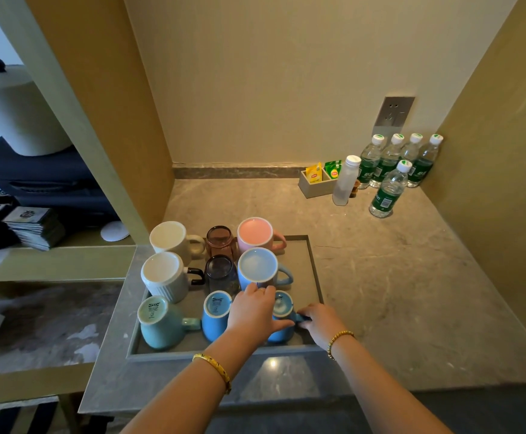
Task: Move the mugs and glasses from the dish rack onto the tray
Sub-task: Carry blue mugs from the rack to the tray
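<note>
Nine upside-down vessels stand in three rows on the grey tray (pixel 313 270) at lower centre of the frame: seven mugs and two glasses (pixel 220 242). The last, a blue mug (pixel 282 317) at the tray's lower right corner, is between both hands. The left hand (pixel 252 311) curls over its body; the right hand (pixel 321 321) pinches its handle. No dish rack is in view, so the move looks nearly finished, with only release left.
</note>
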Available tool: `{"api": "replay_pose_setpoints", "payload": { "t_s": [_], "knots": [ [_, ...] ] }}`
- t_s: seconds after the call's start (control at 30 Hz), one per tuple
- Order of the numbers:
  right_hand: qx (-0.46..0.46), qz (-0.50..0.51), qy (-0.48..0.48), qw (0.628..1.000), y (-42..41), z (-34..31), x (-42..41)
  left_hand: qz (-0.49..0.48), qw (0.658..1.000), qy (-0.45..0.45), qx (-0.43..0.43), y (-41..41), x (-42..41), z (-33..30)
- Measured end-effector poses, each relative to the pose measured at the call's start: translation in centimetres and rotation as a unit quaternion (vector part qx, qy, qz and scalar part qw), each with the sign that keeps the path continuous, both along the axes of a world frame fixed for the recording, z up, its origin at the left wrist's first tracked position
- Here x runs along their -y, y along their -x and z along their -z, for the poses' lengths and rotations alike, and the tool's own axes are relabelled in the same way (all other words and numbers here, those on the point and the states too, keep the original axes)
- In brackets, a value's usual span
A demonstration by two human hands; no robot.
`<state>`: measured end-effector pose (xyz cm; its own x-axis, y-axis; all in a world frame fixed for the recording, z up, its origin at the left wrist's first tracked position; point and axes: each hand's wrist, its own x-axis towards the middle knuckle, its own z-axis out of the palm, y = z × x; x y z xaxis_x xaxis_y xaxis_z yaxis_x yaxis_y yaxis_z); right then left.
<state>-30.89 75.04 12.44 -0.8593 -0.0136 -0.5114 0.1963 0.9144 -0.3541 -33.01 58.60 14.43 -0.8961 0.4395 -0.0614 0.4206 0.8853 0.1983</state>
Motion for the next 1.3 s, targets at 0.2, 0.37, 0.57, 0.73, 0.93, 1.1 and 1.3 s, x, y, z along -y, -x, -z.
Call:
{"api": "replay_pose_setpoints", "payload": {
  "t_s": [0.2, 0.37, 0.57, 0.73, 0.93, 1.1, 1.3],
  "knots": [
    [-0.021, -0.008, -0.011, 1.000, 0.0, 0.6, 0.9, -0.013, 1.000, -0.008, 0.018, 0.1, 0.8, -0.1],
    [-0.047, 0.005, -0.001, 0.999, -0.3, 1.2, 1.0, -0.008, 0.999, -0.005, 0.040, 0.4, 1.1, -0.3],
    [-0.068, 0.010, 0.012, 0.998, -0.4, 1.6, 1.1, 0.027, 1.000, -0.011, 0.005, -0.3, 2.4, -0.9],
    [-0.229, 0.122, 0.105, 0.960, -1.6, 1.1, 2.5, 0.023, 0.988, -0.011, -0.149, -0.5, 5.5, -2.1],
    [-0.377, 0.045, 0.115, 0.918, -0.5, -1.8, 6.1, -0.061, 0.997, 0.035, -0.027, 0.3, 8.3, -1.3],
    [-0.389, 0.043, 0.071, 0.917, -0.1, -1.9, 7.9, -0.038, 0.999, 0.029, -0.023, 0.5, 8.5, -1.5],
    [-0.434, 0.056, 0.031, 0.898, 2.0, -3.9, 9.9, -0.046, 0.991, -0.106, -0.061, 3.5, 11.9, -4.0]
  ]
}}
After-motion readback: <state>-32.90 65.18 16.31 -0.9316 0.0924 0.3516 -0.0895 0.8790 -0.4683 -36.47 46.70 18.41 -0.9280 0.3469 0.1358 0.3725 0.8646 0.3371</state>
